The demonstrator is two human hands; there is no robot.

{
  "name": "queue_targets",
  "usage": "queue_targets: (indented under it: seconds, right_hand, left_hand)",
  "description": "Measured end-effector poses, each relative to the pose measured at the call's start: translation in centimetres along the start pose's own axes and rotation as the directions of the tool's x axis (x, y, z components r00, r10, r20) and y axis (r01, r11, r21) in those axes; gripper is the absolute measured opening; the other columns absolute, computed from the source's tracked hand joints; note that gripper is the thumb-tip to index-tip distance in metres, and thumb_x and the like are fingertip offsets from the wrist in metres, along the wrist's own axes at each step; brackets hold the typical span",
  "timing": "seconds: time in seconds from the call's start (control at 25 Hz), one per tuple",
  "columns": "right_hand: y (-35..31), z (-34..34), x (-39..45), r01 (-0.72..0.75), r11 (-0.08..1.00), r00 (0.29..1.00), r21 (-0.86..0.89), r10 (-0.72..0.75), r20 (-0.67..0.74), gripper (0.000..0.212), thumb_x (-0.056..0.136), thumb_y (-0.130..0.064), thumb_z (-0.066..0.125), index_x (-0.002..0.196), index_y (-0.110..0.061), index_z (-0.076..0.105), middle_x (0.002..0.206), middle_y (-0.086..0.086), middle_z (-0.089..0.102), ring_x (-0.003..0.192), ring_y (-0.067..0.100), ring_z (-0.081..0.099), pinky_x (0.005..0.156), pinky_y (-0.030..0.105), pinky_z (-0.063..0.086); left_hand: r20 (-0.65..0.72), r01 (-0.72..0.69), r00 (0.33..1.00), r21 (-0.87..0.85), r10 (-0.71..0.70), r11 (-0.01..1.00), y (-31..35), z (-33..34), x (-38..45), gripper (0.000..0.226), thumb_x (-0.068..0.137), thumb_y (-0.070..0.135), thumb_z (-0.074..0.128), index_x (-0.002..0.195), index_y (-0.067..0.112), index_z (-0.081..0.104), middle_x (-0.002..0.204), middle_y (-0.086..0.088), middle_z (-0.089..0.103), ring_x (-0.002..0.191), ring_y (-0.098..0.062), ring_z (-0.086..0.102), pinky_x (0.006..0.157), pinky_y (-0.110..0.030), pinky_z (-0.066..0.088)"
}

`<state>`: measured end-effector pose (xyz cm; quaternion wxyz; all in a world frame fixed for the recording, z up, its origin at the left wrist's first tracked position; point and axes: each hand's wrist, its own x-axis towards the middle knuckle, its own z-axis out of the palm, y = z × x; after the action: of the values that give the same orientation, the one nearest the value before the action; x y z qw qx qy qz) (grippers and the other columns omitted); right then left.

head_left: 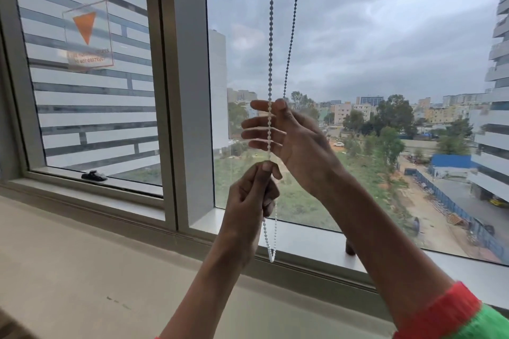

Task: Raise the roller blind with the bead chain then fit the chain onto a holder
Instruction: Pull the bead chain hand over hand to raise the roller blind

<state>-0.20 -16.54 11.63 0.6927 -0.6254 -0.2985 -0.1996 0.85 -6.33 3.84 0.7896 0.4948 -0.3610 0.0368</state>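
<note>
Head view, items as seen from inside the room: a bead chain (271,36) is hanging in two strands in front of the right-hand window pane (385,36), both strands running off the top of the picture, the left one straight down and the right one slanting in toward the hands. The left hand (252,201) is sitting lower, its thumb and fingers closed together and pinching the left strand at the fingertips; below that fist the white loop of the chain is dangling free, its bottom lying just above the window sill (303,239). The right hand (289,137) is held higher, palm turned leftward, its fingers (253,131) spread and pointing left behind the left strand, which is crossing in front of them; the thumb tip is meeting the right strand, though whether it is pressing it I cannot tell. A red and green sleeve (451,316) is covering the right forearm at the lower right corner. A grey window frame (190,91) is standing upright between the two panes. On the left pane a sticker with an orange triangle (86,36) is showing reversed lettering, and a dark latch (94,175) is resting on the lower rail. A pale ledge (82,270) is running beneath the windows. No blind fabric and no holder are showing anywhere.
</note>
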Motion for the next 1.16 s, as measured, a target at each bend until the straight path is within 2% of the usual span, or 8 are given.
queue_targets:
  seconds: [0.08, 0.16, 0.28, 0.44, 0.76, 0.88, 0.96, 1.16]
  right_hand:
    - [-1.2, 0.7, 1.0, 0.047, 0.998, 0.998, 0.046, -0.045, -0.047, 0.033, 0.099, -0.02, 0.036, 0.113, -0.001, 0.058, 0.079, 0.01, 0.064, 0.064, 0.017, 0.06, 0.063, 0.028, 0.052]
    - [-1.1, 1.5, 1.3, 0.116, 0.993, 0.988, 0.02, -0.113, -0.106, 0.026, 0.097, -0.015, 0.04, 0.098, -0.005, 0.064, 0.059, 0.002, 0.051, 0.049, 0.009, 0.041, 0.048, 0.021, 0.035]
    - [-0.1, 2.5, 0.6, 0.233, 0.965, 0.964, -0.118, -0.246, -0.106, 0.023, 0.096, -0.011, 0.043, 0.085, -0.011, 0.064, 0.052, -0.002, 0.037, 0.049, 0.011, 0.028, 0.046, 0.023, 0.023]
    - [-0.4, 2.0, -0.4, 0.268, 0.941, 0.949, -0.205, -0.294, -0.11, 0.022, 0.095, -0.008, 0.043, 0.083, -0.009, 0.062, 0.052, 0.002, 0.033, 0.05, 0.012, 0.028, 0.049, 0.026, 0.023]
    - [-0.2, 0.5, -1.0, 0.264, 0.949, 0.949, -0.174, -0.287, -0.13, 0.02, 0.094, -0.005, 0.045, 0.096, 0.006, 0.062, 0.052, -0.005, 0.039, 0.049, 0.009, 0.03, 0.046, 0.023, 0.025]
    - [2.0, -0.2, -1.8, 0.209, 0.962, 0.96, -0.175, -0.236, -0.148, 0.021, 0.094, -0.003, 0.043, 0.094, 0.01, 0.06, 0.053, 0.002, 0.041, 0.046, 0.007, 0.033, 0.045, 0.021, 0.026]
    - [4.4, -0.8, -3.1, 0.152, 0.967, 0.969, -0.205, -0.187, -0.164, 0.022, 0.094, 0.0, 0.041, 0.087, 0.012, 0.058, 0.053, 0.003, 0.047, 0.046, 0.008, 0.037, 0.044, 0.02, 0.029]
    - [10.7, -2.8, -7.6, -0.029, 0.98, 0.976, -0.197, -0.014, -0.215, 0.03, 0.093, 0.0, 0.046, 0.076, -0.014, 0.065, 0.054, -0.004, 0.064, 0.049, 0.009, 0.05, 0.052, 0.015, 0.041]
  left_hand:
    - [-0.012, 0.04, 0.999, 0.007, -0.039, 0.999, -0.8, -0.4, -0.7, 0.024, 0.084, 0.035, 0.05, 0.069, 0.019, 0.061, 0.049, 0.007, 0.032, 0.044, -0.006, 0.025, 0.044, -0.016, 0.022]
    - [-0.003, 0.065, 0.998, 0.02, -0.065, 0.998, -1.0, -0.9, -0.8, 0.025, 0.084, 0.035, 0.05, 0.069, 0.019, 0.063, 0.048, 0.007, 0.039, 0.044, -0.006, 0.028, 0.044, -0.015, 0.025]
    - [0.004, 0.097, 0.995, 0.096, -0.098, 0.991, -0.2, -2.0, -0.1, 0.031, 0.091, 0.034, 0.046, 0.078, 0.023, 0.072, 0.06, 0.0, 0.062, 0.052, -0.009, 0.046, 0.05, -0.017, 0.038]
    - [-0.055, 0.052, 0.997, 0.008, -0.052, 0.999, 2.7, -3.2, 2.6, 0.042, 0.099, 0.034, 0.033, 0.104, 0.014, 0.069, 0.094, -0.007, 0.075, 0.09, -0.019, 0.07, 0.08, -0.029, 0.055]
    - [0.064, -0.101, 0.993, 0.086, 0.096, 0.991, 7.6, 1.1, 6.2, 0.03, 0.096, 0.032, 0.044, 0.1, 0.015, 0.069, 0.088, 0.002, 0.075, 0.094, -0.014, 0.07, 0.087, -0.032, 0.055]
    - [0.115, -0.077, 0.992, 0.177, 0.057, 0.981, 5.7, 1.2, 5.1, 0.023, 0.092, 0.028, 0.053, 0.103, 0.018, 0.07, 0.093, 0.002, 0.074, 0.095, -0.012, 0.069, 0.081, -0.028, 0.053]
    - [0.12, -0.03, 0.993, 0.202, 0.006, 0.979, 3.9, 0.6, 4.3, 0.021, 0.087, 0.023, 0.06, 0.105, 0.018, 0.07, 0.089, 0.0, 0.074, 0.083, -0.023, 0.066, 0.063, -0.026, 0.053]
    - [0.042, 0.13, 0.989, 0.226, -0.143, 0.965, -1.6, -0.7, 2.2, 0.012, 0.08, 0.01, 0.068, 0.091, 0.009, 0.073, 0.083, -0.017, 0.072, 0.058, -0.031, 0.051, 0.036, -0.025, 0.042]
